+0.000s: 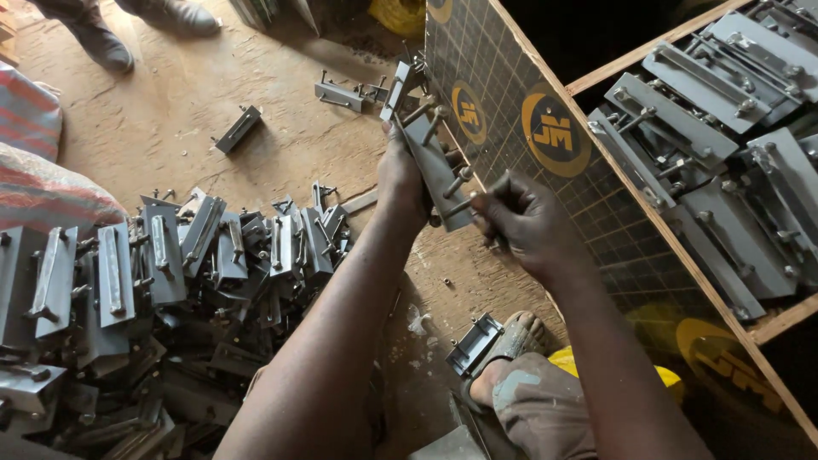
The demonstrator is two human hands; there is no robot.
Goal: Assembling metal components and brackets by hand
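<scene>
Dusty wooden floor; heap of grey metal brackets left; stray brackets scattered.

A worn, dusty brown wooden floor fills the scene, brightest toward eleven o'clock and dim toward five. A dark gridded plywood board with round yellow emblems slants from twelve to five o'clock. At nine o'clock lies a red-and-white striped woven sack.
</scene>
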